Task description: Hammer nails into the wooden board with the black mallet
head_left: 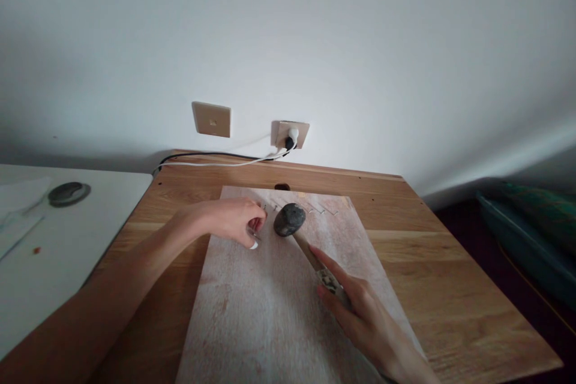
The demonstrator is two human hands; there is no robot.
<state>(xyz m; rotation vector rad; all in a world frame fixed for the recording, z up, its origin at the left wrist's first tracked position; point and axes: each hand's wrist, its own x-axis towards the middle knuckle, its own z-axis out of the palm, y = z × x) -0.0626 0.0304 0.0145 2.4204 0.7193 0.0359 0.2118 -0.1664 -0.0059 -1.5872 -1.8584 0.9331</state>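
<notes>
A pale whitewashed board (270, 312) lies on a wooden table (450, 276). My right hand (364, 318) grips the wooden handle of a hammer whose dark head (288, 219) rests on the board near its far end. My left hand (236, 221) is just left of the hammer head, fingers pinched on a small nail that stands on the board. Several small nails or staples (321, 207) lie in a row along the board's far edge.
A white table (67, 252) adjoins on the left with a dark round lid (68, 193) and papers. On the wall are a blank plate (211, 119) and a socket (291, 134) with plugs and cables. A dark teal object (531, 234) sits at right.
</notes>
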